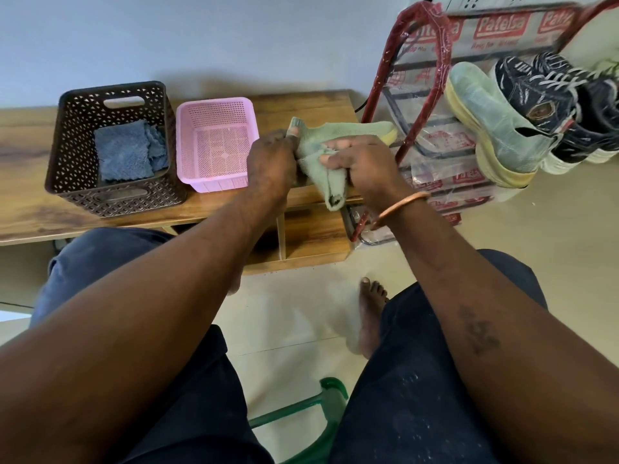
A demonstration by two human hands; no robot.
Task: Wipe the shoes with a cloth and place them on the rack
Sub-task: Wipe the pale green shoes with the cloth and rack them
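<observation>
Head view: your left grip (271, 155) clasps the shoe (351, 130), right grip (365, 165) clutches the cloth (331, 185), wiping; rack (443, 48) comes next

This is looking like a room in a home: a red metal shoe rack in printed plastic wrap (443, 45) is standing on a pale tiled floor (294, 316) against a plain wall (201, 35), holding worn sneakers (495, 128), beside a low wooden desk (30, 152) carrying a brown perforated plastic basket (114, 199) and a pink one (214, 182).
</observation>
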